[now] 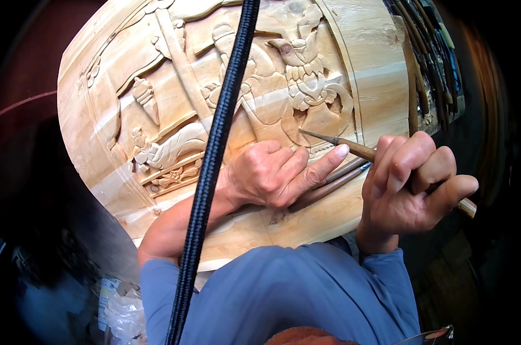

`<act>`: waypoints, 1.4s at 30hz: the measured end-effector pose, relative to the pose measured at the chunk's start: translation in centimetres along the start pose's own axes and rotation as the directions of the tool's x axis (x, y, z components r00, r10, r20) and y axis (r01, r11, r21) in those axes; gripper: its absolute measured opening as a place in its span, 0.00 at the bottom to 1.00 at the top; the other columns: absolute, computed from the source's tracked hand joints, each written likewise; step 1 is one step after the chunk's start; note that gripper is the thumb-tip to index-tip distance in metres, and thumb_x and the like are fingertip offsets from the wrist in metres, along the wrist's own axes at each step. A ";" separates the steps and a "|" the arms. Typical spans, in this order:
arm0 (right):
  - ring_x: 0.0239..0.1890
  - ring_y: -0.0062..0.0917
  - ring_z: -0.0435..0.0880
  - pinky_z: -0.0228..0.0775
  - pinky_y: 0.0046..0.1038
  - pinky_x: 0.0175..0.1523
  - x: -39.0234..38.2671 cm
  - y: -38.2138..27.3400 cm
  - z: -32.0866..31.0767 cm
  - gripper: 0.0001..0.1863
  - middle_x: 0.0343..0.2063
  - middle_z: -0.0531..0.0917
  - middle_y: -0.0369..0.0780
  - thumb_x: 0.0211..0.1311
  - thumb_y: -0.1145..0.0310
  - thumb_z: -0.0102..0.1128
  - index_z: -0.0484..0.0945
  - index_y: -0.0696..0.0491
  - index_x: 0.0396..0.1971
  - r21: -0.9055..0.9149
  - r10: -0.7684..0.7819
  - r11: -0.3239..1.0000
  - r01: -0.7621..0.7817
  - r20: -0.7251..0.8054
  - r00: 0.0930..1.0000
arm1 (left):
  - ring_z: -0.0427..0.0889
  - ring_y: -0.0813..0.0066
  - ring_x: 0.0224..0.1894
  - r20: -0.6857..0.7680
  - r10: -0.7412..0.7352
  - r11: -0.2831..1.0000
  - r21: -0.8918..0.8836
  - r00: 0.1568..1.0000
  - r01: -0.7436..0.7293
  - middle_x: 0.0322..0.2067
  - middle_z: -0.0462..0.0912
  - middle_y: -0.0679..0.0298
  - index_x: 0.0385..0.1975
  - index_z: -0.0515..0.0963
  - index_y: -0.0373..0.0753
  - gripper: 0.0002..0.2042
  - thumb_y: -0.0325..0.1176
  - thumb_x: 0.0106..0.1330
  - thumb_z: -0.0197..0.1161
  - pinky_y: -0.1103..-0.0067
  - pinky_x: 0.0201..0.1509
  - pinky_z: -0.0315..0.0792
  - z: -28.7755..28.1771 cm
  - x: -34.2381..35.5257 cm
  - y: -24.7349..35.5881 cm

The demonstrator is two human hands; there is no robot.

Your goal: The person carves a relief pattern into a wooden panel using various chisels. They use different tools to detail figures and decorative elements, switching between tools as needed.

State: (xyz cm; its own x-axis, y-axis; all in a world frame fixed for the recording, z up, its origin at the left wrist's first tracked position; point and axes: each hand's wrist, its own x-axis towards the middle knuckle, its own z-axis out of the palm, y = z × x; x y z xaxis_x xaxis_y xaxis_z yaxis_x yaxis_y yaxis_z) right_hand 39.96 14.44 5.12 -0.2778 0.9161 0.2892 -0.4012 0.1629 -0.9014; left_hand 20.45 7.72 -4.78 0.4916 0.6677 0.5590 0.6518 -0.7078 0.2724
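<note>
The wood panel is located in front of the person, its carved face upward, and extends from the torso to the upper edge of the view. Relief figures, posts and scalloped borders cover its central area; a plain margin runs along its right and near sides.

The right hand grasps the carving tool by its wooden handle, fingers curled around it, with the butt end protruding beyond the palm. The slim metal shaft points left and its tip is at the rounded relief right of centre.

The left hand rests on the panel, palm down. Its index finger extends to the tool near the front of the handle; the remaining fingers are bent. Whether they grasp anything underneath cannot be told.

Additional hand tools lie on the near margin, partly covered by the left hand. A row of long-handled tools is positioned beyond the panel's right edge. A black braided cord crosses the view diagonally. A clear plastic bag is at lower left.
</note>
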 end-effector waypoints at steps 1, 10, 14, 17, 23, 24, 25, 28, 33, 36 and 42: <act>0.12 0.17 0.58 0.54 0.21 0.23 0.0 0.0 -0.1 0.33 0.23 0.72 0.38 0.89 0.38 0.31 0.59 0.46 0.24 0.005 0.003 1.000 -0.003 0.004 1.000 | 0.78 0.82 0.20 0.004 0.000 1.000 0.003 1.000 0.000 0.29 0.88 0.66 0.68 0.81 0.34 0.30 0.39 0.68 0.76 0.82 0.22 0.66 0.0 0.1 0.0; 0.12 0.19 0.59 0.56 0.21 0.18 -0.1 0.5 -0.6 0.39 0.22 0.75 0.40 0.80 0.26 0.21 0.58 0.46 0.24 -0.011 0.015 1.000 -0.016 -0.045 0.999 | 0.73 0.84 0.18 -0.004 -0.016 1.000 -0.017 1.000 0.016 0.25 0.84 0.70 0.68 0.81 0.34 0.29 0.36 0.67 0.76 0.82 0.20 0.64 0.1 0.5 -0.1; 0.12 0.18 0.60 0.56 0.21 0.19 0.1 0.7 -1.0 0.38 0.22 0.76 0.40 0.81 0.27 0.22 0.58 0.46 0.25 0.006 0.004 1.000 -0.004 -0.008 1.000 | 0.73 0.84 0.18 -0.003 -0.008 1.000 -0.014 1.000 0.008 0.24 0.83 0.71 0.67 0.82 0.33 0.29 0.35 0.67 0.76 0.82 0.20 0.63 0.1 0.4 -0.2; 0.12 0.17 0.60 0.55 0.21 0.20 0.0 0.6 -0.5 0.36 0.22 0.75 0.39 0.83 0.30 0.25 0.59 0.46 0.25 -0.019 0.002 1.000 -0.002 -0.011 1.000 | 0.68 0.85 0.16 -0.081 -0.001 1.000 0.024 0.997 0.003 0.20 0.71 0.73 0.69 0.81 0.34 0.33 0.31 0.59 0.67 0.81 0.20 0.61 0.8 0.2 -0.2; 0.09 0.16 0.65 0.50 0.21 0.15 -2.7 2.1 1.9 0.32 0.17 0.74 0.36 0.89 0.39 0.32 0.61 0.48 0.26 -0.157 -0.315 0.924 0.349 0.203 0.927 | 0.70 0.84 0.17 -0.230 -0.061 0.997 -0.055 0.971 0.049 0.19 0.73 0.73 0.67 0.82 0.32 0.33 0.29 0.55 0.65 0.81 0.20 0.61 0.7 0.2 -0.3; 0.09 0.16 0.64 0.50 0.22 0.15 -2.5 2.3 2.0 0.32 0.17 0.74 0.36 0.89 0.39 0.32 0.61 0.48 0.26 -0.156 -0.322 0.922 0.355 0.200 0.925 | 0.72 0.84 0.18 -0.238 -0.078 0.995 -0.076 0.968 0.062 0.20 0.74 0.72 0.66 0.83 0.32 0.32 0.29 0.55 0.65 0.81 0.20 0.61 0.7 0.2 -0.2; 0.09 0.16 0.64 0.50 0.22 0.15 -2.2 2.5 2.3 0.32 0.17 0.74 0.36 0.89 0.40 0.32 0.61 0.48 0.26 -0.157 -0.329 0.919 0.361 0.196 0.924 | 0.73 0.83 0.18 -0.249 -0.095 0.993 -0.092 0.964 0.074 0.21 0.76 0.72 0.65 0.83 0.31 0.32 0.28 0.56 0.66 0.81 0.20 0.62 0.8 0.3 -0.3; 0.08 0.17 0.61 0.49 0.23 0.14 -1.1 2.7 3.1 0.32 0.16 0.74 0.37 0.89 0.41 0.33 0.62 0.50 0.25 -0.219 -0.318 0.907 0.359 0.198 0.927 | 0.76 0.82 0.19 -0.275 -0.164 0.977 -0.181 0.947 0.116 0.22 0.78 0.70 0.63 0.83 0.29 0.29 0.28 0.56 0.67 0.80 0.21 0.65 1.0 0.9 -0.1; 0.08 0.20 0.63 0.50 0.25 0.14 -2.0 2.6 3.4 0.32 0.16 0.74 0.39 0.89 0.42 0.34 0.61 0.51 0.26 -0.244 -0.349 0.883 0.401 0.232 0.908 | 0.79 0.79 0.21 -0.240 -0.160 0.959 -0.267 0.957 0.094 0.25 0.82 0.67 0.59 0.84 0.27 0.26 0.27 0.58 0.67 0.78 0.21 0.70 1.2 0.7 -0.2; 0.12 0.24 0.74 0.63 0.28 0.15 -3.3 2.9 3.1 0.32 0.22 0.82 0.42 0.83 0.40 0.49 0.67 0.55 0.27 -0.164 -0.392 0.891 0.423 0.192 0.900 | 0.81 0.79 0.23 -0.258 -0.131 0.974 -0.214 0.957 0.076 0.26 0.83 0.66 0.57 0.84 0.27 0.23 0.26 0.61 0.67 0.80 0.22 0.72 1.1 0.8 -0.3; 0.13 0.27 0.79 0.66 0.27 0.17 -4.4 1.9 2.5 0.32 0.21 0.84 0.45 0.82 0.40 0.57 0.70 0.54 0.26 -0.163 -0.453 0.851 0.500 0.256 0.854 | 0.87 0.75 0.28 -0.335 -0.089 0.977 -0.213 0.938 0.017 0.34 0.90 0.58 0.57 0.84 0.26 0.20 0.27 0.66 0.67 0.80 0.27 0.77 1.1 1.7 0.1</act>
State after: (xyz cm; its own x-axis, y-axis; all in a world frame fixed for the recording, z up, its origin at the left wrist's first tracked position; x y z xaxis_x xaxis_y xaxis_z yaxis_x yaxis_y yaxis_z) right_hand 38.25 9.83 2.98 -0.2790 0.6149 0.7376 -0.3376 0.6563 -0.6748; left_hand 21.98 9.06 -4.66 0.2091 0.6122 0.7625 0.5223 -0.7292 0.4422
